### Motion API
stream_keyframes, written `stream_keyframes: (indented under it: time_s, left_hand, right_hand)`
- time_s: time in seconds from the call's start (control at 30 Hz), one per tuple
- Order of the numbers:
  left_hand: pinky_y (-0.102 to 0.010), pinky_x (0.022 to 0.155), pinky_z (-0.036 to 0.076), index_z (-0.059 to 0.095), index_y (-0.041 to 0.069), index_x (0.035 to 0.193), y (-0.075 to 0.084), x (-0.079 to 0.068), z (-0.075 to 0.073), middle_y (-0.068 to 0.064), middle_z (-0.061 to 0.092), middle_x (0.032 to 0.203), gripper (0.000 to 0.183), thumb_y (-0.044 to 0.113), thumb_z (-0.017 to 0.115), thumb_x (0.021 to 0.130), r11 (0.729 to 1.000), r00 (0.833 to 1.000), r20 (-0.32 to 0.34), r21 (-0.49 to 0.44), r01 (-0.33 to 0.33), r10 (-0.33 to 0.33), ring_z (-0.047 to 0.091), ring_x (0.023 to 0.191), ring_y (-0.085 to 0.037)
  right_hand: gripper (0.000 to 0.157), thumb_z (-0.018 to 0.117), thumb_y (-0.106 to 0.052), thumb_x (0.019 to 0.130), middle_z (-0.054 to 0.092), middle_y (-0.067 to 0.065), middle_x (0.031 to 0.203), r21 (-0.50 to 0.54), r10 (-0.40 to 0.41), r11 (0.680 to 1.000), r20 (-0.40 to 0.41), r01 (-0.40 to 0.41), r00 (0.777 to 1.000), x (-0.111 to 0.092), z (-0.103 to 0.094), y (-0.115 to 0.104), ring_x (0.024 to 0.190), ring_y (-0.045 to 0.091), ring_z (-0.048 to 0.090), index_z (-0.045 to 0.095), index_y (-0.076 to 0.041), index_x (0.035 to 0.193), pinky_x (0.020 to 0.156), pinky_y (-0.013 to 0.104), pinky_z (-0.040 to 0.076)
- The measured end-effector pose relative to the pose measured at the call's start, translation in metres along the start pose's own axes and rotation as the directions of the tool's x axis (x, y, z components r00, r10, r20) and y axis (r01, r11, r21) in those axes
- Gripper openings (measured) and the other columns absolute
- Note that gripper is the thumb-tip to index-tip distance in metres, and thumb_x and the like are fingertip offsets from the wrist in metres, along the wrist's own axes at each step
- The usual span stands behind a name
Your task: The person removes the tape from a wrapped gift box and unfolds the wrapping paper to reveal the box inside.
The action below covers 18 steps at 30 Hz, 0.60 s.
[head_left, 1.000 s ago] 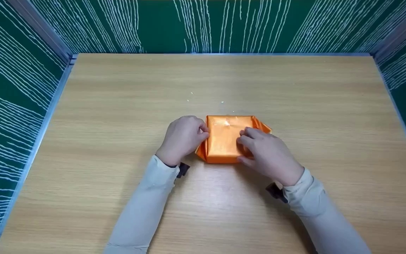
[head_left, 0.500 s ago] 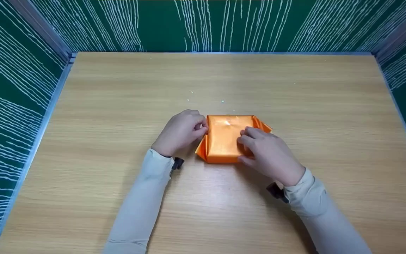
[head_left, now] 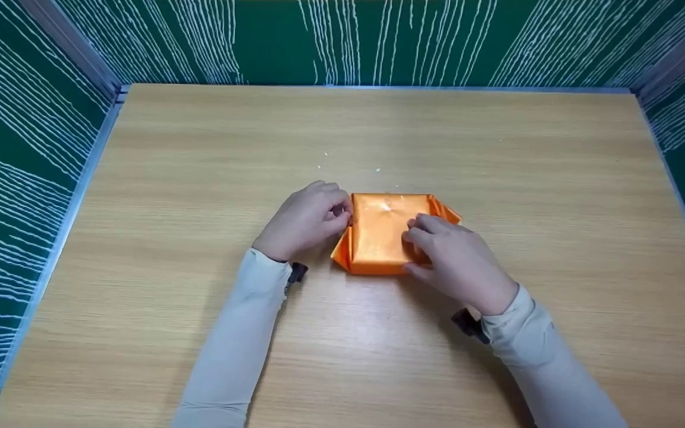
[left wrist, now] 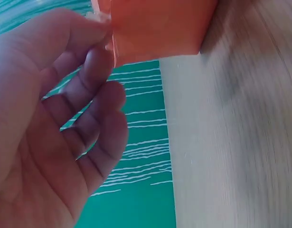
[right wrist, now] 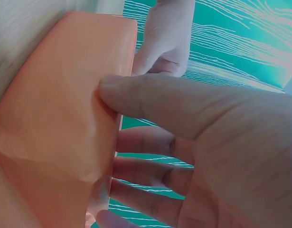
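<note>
An orange-wrapped box (head_left: 378, 238) lies flat on the table, with folded triangular flaps of wrapping paper (head_left: 341, 252) sticking out at its two ends. At its left end, my left hand (head_left: 310, 220) pinches the paper's upper edge between thumb and index finger. A small pale bit (left wrist: 99, 18) shows at those fingertips in the left wrist view; what it is I cannot tell. My right hand (head_left: 458, 258) holds the box's right part, fingertips on top and thumb against the front side. In the right wrist view the thumb (right wrist: 122, 97) presses a dent into the orange paper.
The wooden table (head_left: 200, 142) has several tiny white specks (head_left: 377, 170) behind the box. Green walls (head_left: 277, 41) with white streaks stand at the back and both sides, with blue strips along the table's edges. Dark camera mounts (head_left: 470, 326) sit at the wrists.
My left hand has shifted slightly away from me along the box's left end, uncovering more of the near left flap. The right hand and the box have stayed in place.
</note>
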State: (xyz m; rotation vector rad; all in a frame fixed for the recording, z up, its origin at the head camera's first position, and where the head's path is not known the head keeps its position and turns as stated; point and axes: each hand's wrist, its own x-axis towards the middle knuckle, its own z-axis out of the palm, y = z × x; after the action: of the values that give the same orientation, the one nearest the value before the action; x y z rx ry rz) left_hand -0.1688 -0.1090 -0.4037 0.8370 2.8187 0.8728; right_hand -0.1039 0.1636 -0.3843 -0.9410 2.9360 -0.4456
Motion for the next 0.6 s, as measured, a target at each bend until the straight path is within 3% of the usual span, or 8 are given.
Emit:
stream_keyframes:
  time_s: [0.2, 0.4, 0.47, 0.6]
  left_hand:
    - [-0.032, 0.073, 0.045, 0.07, 0.014, 0.102, 0.013, -0.003, -0.005, 0.004, 0.061, 0.087, 0.016, 0.012, 0.058, 0.093, 0.996, 0.995, -0.055, 0.019, 0.089, -0.088, 0.055, 0.084, -0.017]
    - [-0.029, 0.081, 0.049, 0.076, 0.021, 0.124, 0.018, -0.004, -0.004, 0.003, 0.066, 0.098, 0.031, 0.011, 0.06, 0.1, 0.998, 0.999, 0.054, 0.062, 0.001, -0.004, 0.056, 0.093, -0.017]
    - [-0.029, 0.083, 0.048, 0.078, 0.023, 0.123, 0.018, -0.004, -0.004, 0.003, 0.066, 0.099, 0.029, 0.011, 0.065, 0.1, 0.997, 0.997, 0.072, 0.07, -0.024, 0.019, 0.057, 0.095, -0.017]
    - [-0.03, 0.083, 0.05, 0.082, 0.019, 0.11, 0.018, -0.004, -0.004, 0.002, 0.068, 0.098, 0.018, 0.013, 0.07, 0.098, 0.995, 0.998, 0.043, 0.088, -0.045, 0.041, 0.058, 0.095, -0.019]
  right_hand:
    - [0.042, 0.088, -0.026, 0.084, 0.066, 0.017, 0.123, 0.008, 0.005, 1.0, 0.011, -0.006, 1.0, 0.0, -0.001, 0.0, 0.111, 0.035, 0.062, 0.073, -0.005, 0.116, 0.09, 0.054, 0.056]
    - [0.041, 0.087, -0.027, 0.084, 0.066, 0.016, 0.123, 0.001, 0.008, 1.0, 0.013, -0.008, 1.0, 0.0, 0.0, 0.001, 0.11, 0.035, 0.062, 0.073, -0.006, 0.116, 0.089, 0.054, 0.057]
    - [0.039, 0.087, -0.027, 0.085, 0.066, 0.016, 0.122, 0.0, 0.005, 1.0, 0.01, -0.005, 1.0, -0.001, 0.0, 0.001, 0.109, 0.034, 0.062, 0.073, -0.006, 0.115, 0.088, 0.053, 0.057]
    - [0.038, 0.087, -0.027, 0.085, 0.066, 0.014, 0.118, 0.0, -0.001, 1.0, 0.004, 0.001, 1.0, -0.001, -0.001, 0.0, 0.105, 0.032, 0.062, 0.073, -0.007, 0.114, 0.085, 0.051, 0.057]
